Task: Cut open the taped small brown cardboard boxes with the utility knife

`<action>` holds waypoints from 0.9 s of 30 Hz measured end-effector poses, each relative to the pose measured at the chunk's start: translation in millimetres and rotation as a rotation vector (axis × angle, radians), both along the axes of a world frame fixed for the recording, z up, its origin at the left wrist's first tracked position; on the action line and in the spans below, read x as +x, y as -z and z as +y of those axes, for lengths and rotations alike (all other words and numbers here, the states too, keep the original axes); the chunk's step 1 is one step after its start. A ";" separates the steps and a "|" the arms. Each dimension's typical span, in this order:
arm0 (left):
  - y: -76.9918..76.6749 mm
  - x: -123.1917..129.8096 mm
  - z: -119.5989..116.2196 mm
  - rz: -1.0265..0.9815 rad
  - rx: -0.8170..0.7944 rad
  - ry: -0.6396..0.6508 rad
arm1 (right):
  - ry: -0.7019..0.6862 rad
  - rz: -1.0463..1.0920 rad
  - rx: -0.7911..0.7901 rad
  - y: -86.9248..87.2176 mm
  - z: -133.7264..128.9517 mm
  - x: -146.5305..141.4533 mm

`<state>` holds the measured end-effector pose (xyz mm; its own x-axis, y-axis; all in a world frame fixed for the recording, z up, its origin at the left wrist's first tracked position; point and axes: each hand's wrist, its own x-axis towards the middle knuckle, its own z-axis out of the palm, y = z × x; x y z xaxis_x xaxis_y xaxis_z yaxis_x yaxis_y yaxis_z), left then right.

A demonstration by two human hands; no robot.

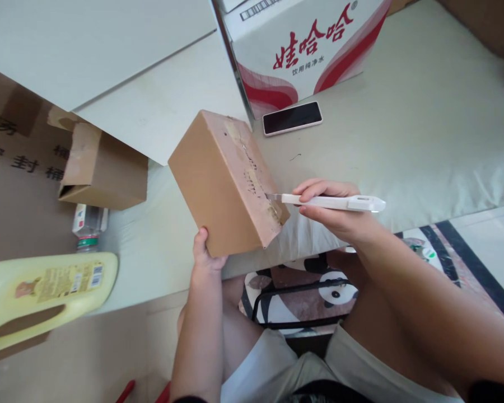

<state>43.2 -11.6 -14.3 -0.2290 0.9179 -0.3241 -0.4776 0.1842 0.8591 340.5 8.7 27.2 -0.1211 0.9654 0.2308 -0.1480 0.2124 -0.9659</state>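
A brown cardboard box (218, 190) is tilted in front of me, its taped top side turned to the right. Dark, ragged marks run along the tape (250, 168). At the box's lower corner, my left hand (205, 252) grips it, with the thumb on the near face and the other fingers hidden behind. My right hand (334, 210) is closed around a white utility knife (331, 202). The knife's metal blade (274, 197) points left and meets the taped side near its lower end.
Behind the box, a phone (293, 118) lies on the pale cloth beside a white and red carton (306, 56). To the left are a smaller cardboard box (113, 168), a plastic bottle (89, 224) and a yellow jug (67, 280). A white panel (109, 50) stands at upper left.
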 end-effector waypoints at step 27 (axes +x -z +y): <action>-5.8 7.6 1.9 0.027 0.002 0.030 | 0.253 0.263 -0.229 -2.4 -2.8 -16.8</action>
<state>50.7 -9.7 -8.5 -0.2101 0.9249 -0.3167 -0.4489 0.1965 0.8717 323.7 5.9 29.5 0.1609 0.9870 -0.0013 -0.3664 0.0585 -0.9286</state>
